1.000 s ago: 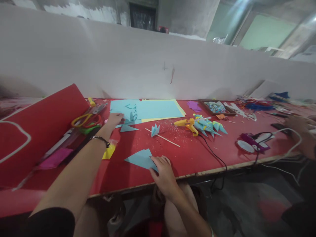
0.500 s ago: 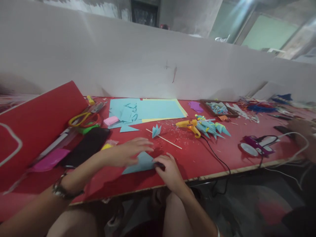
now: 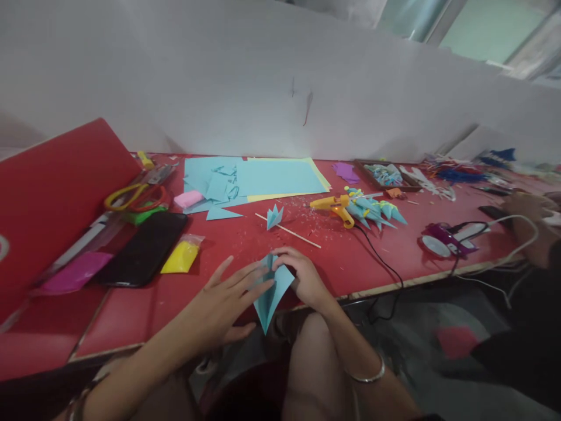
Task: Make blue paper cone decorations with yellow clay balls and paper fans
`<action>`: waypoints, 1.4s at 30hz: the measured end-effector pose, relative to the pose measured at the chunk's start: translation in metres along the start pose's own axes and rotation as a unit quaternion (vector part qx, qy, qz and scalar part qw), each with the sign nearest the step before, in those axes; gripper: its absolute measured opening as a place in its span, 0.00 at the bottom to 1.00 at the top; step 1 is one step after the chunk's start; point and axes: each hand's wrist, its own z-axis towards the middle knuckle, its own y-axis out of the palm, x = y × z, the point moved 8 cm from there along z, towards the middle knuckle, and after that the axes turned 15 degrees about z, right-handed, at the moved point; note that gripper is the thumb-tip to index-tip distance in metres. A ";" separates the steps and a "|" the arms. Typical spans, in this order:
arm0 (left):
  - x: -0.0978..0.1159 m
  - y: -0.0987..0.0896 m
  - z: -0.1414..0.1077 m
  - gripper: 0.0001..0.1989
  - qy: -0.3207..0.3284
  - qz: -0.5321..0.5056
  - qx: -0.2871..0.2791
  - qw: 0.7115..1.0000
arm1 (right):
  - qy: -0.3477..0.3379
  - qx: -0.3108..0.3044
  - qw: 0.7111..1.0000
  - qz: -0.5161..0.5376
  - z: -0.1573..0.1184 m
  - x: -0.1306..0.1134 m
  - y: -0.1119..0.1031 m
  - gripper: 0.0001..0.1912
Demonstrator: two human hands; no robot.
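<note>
A folded sheet of light-blue paper [image 3: 279, 287] stands partly opened at the table's front edge, its pointed end toward me. My right hand [image 3: 302, 275] grips its upper right side, fingers bent over the top. Against its left side lies my left hand [image 3: 234, 295], fingers stretched out and spread, the tips over the paper. Just beyond sits a small pleated blue paper piece [image 3: 274, 217] beside a thin wooden stick [image 3: 298, 235]. A flat blue paper triangle [image 3: 222, 213] rests to the left of that piece.
A yellow glue gun [image 3: 331, 203] with a black cord lies right of centre, against finished blue paper cones [image 3: 372, 211]. At left are a black phone [image 3: 142, 250], a yellow packet [image 3: 182, 255] and scissors [image 3: 127, 197]. Another person's hand [image 3: 526, 219] is far right.
The blue paper has gone from lying flat to raised and partly opened, its point turned toward me. My left hand has come down onto it. The view has tilted downward.
</note>
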 end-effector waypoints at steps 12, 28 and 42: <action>0.023 0.006 0.002 0.21 -0.001 0.032 -0.055 0.998 | -0.016 -0.112 0.960 -0.255 -0.021 -0.011 0.013 0.17; 0.011 0.005 -0.020 0.16 0.005 -0.052 0.096 0.994 | -0.102 -0.107 0.962 -0.231 -0.046 -0.016 0.010 0.09; -0.027 0.022 -0.021 0.15 -0.306 -0.083 -0.016 0.948 | 0.056 0.029 0.961 -0.269 -0.024 0.004 0.004 0.13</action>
